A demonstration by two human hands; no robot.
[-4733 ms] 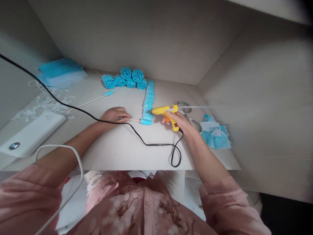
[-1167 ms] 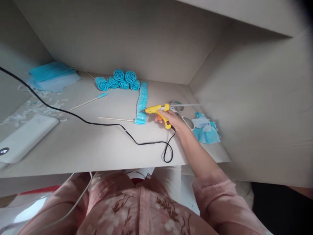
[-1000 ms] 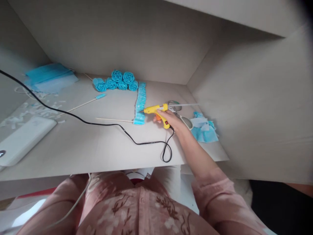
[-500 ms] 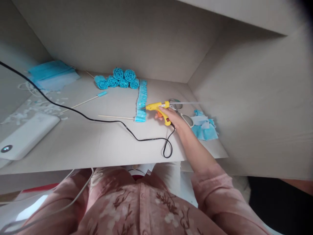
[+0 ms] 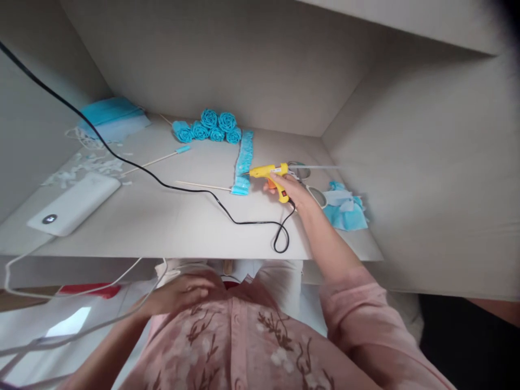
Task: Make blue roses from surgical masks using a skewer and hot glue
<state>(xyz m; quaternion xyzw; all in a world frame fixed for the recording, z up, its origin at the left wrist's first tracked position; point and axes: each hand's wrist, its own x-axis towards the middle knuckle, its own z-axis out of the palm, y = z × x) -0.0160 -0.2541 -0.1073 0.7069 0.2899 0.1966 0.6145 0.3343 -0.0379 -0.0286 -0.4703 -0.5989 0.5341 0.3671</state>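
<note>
My right hand (image 5: 287,187) is wrapped around the handle of a yellow hot glue gun (image 5: 268,171), with a long glue stick poking out of its back. The nozzle points at a gathered blue fabric strip (image 5: 245,154) and looks to be at its surface. At the strip's near end, a blue fold is wrapped round the tip of a thin wooden stick (image 5: 203,185). My left hand (image 5: 181,292) lies against my shirt below the table edge, fingers stretched out and holding nothing.
Several blue rosettes (image 5: 217,125) are stacked at the back. A blue-tipped stick (image 5: 156,160), blue masks (image 5: 116,116), white scraps (image 5: 83,168) and a white power bank (image 5: 75,205) sit left. Scissors (image 5: 317,196) and blue scraps (image 5: 347,211) are right. A black cord (image 5: 195,190) crosses the table.
My left hand has come into view by my shirt. The view has shifted slightly. My right hand still holds the glue gun with its nozzle at the blue strip.
</note>
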